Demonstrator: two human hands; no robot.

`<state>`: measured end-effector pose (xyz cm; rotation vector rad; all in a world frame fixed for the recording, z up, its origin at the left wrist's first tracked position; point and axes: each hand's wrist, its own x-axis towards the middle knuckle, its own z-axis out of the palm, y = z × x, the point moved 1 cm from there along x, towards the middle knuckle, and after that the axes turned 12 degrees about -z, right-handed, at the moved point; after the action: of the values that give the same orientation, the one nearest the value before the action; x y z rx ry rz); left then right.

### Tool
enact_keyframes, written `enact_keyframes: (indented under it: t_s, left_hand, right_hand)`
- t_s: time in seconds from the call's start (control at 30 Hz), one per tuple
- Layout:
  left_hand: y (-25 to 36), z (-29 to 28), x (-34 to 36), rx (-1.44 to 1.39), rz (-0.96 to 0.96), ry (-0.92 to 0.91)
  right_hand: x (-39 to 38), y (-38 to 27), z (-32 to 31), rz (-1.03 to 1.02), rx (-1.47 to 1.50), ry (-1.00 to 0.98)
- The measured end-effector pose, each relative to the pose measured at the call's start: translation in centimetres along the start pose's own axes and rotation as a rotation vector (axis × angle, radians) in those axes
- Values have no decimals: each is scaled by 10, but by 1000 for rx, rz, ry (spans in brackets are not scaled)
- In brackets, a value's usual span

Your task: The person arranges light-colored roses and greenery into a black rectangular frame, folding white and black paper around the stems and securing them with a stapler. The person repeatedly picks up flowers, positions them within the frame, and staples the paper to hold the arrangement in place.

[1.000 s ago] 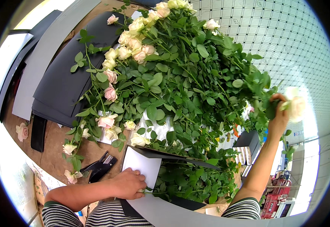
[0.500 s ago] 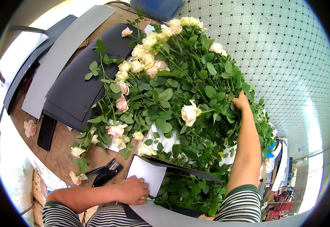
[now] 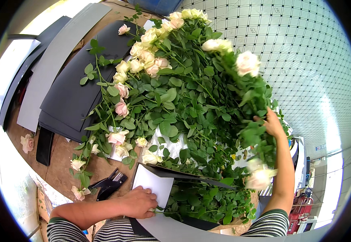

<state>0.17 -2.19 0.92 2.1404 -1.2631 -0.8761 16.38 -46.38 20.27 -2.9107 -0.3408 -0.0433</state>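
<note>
My left hand (image 3: 139,203) is closed low over the white-lined folded sheet (image 3: 153,179); pale stem ends show at its fingertips. Leafy stems (image 3: 207,201) lie in the fold, which has a black outer side. On the right, my right hand (image 3: 273,123) grips leafy rose stems (image 3: 254,97) at the edge of the large pile of roses (image 3: 191,97). A cream rose (image 3: 248,63) sits above that hand, and a blurred cream rose (image 3: 261,177) hangs below it. Exactly how many stems it grips is hidden by leaves.
A black stapler (image 3: 110,184) and a dark phone (image 3: 45,146) lie on the brown table (image 3: 62,173). Black sheets (image 3: 83,88) and a long grey sheet (image 3: 62,60) are stacked at left. One loose pink rose (image 3: 27,143) lies beside the phone. A blue container (image 3: 161,5) stands behind.
My right hand has moved right and slightly down, drawing rose stems off the pile. The cream rose formerly on the middle of the pile has swung right. My left hand has stayed put.
</note>
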Motion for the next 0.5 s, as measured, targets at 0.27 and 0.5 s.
enact_keyframes:
  t_s: [0.27, 0.5]
  left_hand:
    - [-4, 5, -2, 15, 8, 51]
    - [-4, 6, 0, 23, 20, 38]
  right_hand:
    - [50, -8, 0, 256, 85, -219]
    - [104, -45, 42, -316, -560, -29]
